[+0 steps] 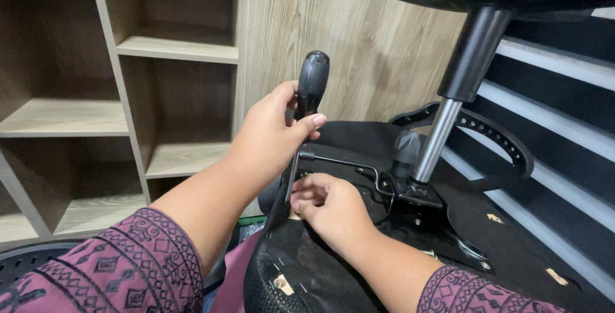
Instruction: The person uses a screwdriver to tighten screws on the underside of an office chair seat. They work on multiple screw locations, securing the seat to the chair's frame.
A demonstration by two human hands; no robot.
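I'm seeing even, soft indoor light — sharp focus throughout, a bright gleam on the chrome gas-lift cylinder (437, 139), deep shadow in the pale wooden shelf compartments (176, 50).

Empty wooden shelves (173, 49), wood-grain wall panel (359, 31).

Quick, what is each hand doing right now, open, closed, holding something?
Left hand: closed around the black screwdriver handle.
Right hand: fingers curled at the screwdriver tip on the upturned chair seat; holding anything cannot be told.
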